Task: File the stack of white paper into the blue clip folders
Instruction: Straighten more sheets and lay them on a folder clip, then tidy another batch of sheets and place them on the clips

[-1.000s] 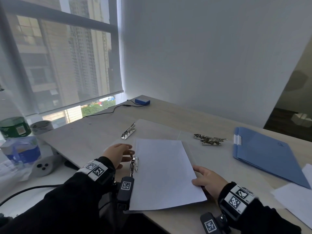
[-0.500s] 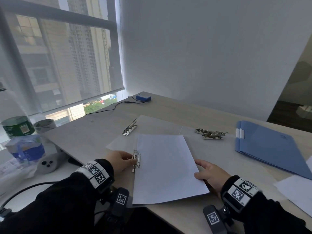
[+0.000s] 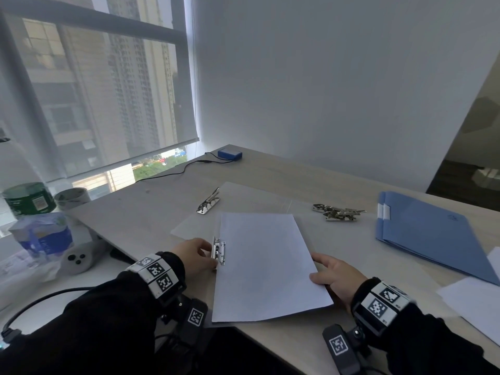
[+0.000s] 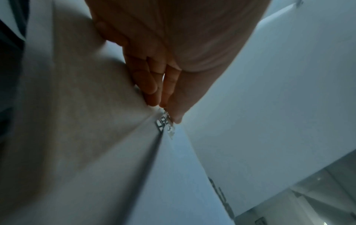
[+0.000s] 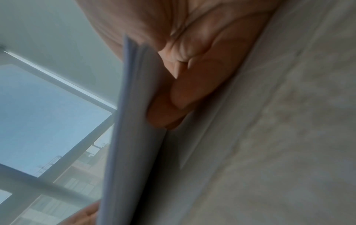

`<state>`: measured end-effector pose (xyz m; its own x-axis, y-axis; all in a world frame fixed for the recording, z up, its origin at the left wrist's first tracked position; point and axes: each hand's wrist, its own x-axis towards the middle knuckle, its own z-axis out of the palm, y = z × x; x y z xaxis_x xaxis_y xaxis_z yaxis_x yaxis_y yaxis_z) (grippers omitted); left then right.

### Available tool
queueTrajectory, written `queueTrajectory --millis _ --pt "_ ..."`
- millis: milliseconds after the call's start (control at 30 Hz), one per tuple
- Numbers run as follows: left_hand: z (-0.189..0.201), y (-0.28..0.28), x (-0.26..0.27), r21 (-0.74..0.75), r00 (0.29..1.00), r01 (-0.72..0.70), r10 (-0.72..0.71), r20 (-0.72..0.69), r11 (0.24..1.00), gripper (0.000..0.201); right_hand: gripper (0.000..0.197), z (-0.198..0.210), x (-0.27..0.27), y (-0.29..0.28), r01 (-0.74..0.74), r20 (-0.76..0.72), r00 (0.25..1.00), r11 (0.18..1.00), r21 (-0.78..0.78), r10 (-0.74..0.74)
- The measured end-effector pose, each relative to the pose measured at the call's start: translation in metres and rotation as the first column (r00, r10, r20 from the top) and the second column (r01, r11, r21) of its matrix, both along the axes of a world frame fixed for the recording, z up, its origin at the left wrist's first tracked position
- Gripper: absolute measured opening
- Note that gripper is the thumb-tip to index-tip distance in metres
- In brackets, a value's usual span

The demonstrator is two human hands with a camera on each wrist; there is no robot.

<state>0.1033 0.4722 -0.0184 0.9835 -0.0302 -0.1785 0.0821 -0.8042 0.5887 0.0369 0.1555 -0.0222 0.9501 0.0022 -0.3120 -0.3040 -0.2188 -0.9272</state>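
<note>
A stack of white paper (image 3: 265, 266) lies on an opened folder (image 3: 349, 239) with a pale inner face, near the table's front edge. A silver metal clip (image 3: 218, 251) sits on the stack's left edge. My left hand (image 3: 208, 257) pinches this clip; the left wrist view shows its fingertips (image 4: 154, 100) and thumb closing on the clip (image 4: 163, 121). My right hand (image 3: 322, 269) holds the stack's right edge. In the right wrist view the paper's edge (image 5: 131, 121) runs between the thumb and the fingers (image 5: 179, 97) curled beneath. Closed blue clip folders (image 3: 433, 234) lie at the right.
Loose metal clips lie behind the paper, one (image 3: 208, 204) at the left and a small heap (image 3: 338, 212) at the right. More white sheets (image 3: 476, 304) lie at the far right. A blue box (image 3: 230, 154) with a cable sits at the back. Containers (image 3: 40, 234) stand off the table's left side.
My left hand dropped from hovering open above the clip to pinching it. The right hand stayed on the paper's right edge. The view tilted up slightly.
</note>
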Motion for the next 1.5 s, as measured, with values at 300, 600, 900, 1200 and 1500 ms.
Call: queueTrajectory --millis 300,600,900,1200,1500 --pt "0.026 -0.020 -0.032 -0.420 0.963 -0.080 0.179 0.203 0.904 0.016 0.034 0.009 -0.006 0.063 0.014 -0.060 0.998 0.979 0.205 -0.002" --pt "0.041 -0.113 -0.072 -0.568 0.991 0.130 -0.094 0.093 0.812 0.013 0.020 0.022 -0.051 0.000 0.195 -0.054 0.981 0.935 0.296 -0.188" --pt "0.018 -0.282 -0.125 -0.650 0.877 0.370 -0.480 0.009 0.664 0.014 0.019 0.024 -0.155 -0.152 0.624 0.028 0.763 0.748 0.228 -0.646" --pt "0.008 -0.401 -0.165 -0.483 0.772 0.599 -0.621 0.137 0.639 0.013 0.017 0.019 -0.249 -0.266 0.931 0.130 0.311 0.329 0.157 -0.942" --pt "-0.015 -0.459 -0.132 -0.023 0.764 0.643 -0.639 0.085 0.766 0.060 0.026 0.000 -0.266 -0.317 0.890 -0.143 0.310 0.234 0.392 -0.940"
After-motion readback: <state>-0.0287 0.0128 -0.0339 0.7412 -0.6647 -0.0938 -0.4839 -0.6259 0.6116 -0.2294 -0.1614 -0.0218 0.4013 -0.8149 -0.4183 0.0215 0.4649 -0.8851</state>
